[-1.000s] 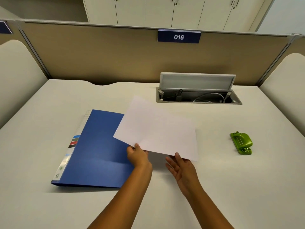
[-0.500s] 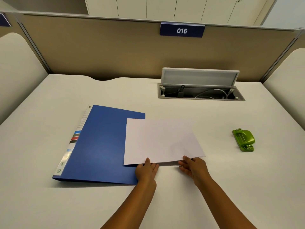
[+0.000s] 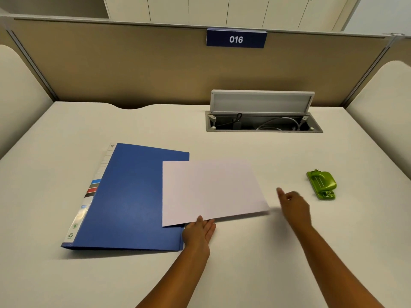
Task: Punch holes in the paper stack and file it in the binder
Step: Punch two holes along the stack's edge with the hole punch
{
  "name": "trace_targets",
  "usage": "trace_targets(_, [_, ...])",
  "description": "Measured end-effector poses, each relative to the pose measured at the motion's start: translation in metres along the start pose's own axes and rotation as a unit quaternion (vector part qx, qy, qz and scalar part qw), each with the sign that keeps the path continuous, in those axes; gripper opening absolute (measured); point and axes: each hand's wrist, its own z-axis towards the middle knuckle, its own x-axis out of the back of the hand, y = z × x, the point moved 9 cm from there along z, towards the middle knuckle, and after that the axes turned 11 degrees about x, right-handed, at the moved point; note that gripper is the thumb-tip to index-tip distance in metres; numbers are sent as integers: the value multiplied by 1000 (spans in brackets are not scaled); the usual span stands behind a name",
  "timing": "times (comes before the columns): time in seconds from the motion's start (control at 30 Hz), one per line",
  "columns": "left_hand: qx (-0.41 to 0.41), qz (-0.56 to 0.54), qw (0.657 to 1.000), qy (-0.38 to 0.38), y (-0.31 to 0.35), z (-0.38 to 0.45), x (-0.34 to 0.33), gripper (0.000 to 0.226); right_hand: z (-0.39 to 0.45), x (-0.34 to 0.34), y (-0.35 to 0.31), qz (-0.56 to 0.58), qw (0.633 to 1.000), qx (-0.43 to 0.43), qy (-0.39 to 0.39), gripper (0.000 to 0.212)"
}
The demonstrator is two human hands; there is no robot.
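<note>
Two bare hands: left hand (image 3: pixel 198 232) flat-fingered on paper stack (image 3: pixel 211 191) near edge; right hand (image 3: pixel 293 205) loose, holding nothing, nearer hole punch (image 3: pixel 321 184), lying just beyond, long axis pointing away.

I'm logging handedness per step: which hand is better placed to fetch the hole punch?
Right: the right hand is free, nearer the green hole punch. The left hand is at the paper stack.
</note>
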Motion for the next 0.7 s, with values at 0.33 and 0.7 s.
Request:
trace_targets(0.33, [-18,38,999,13,1,0,-1,38,61,73,57,-4,982,-103,155,46])
trace_targets(0.7, [-19,45,999,4,1,-1,-2,36,91,78,86,20,984,-151,96,47])
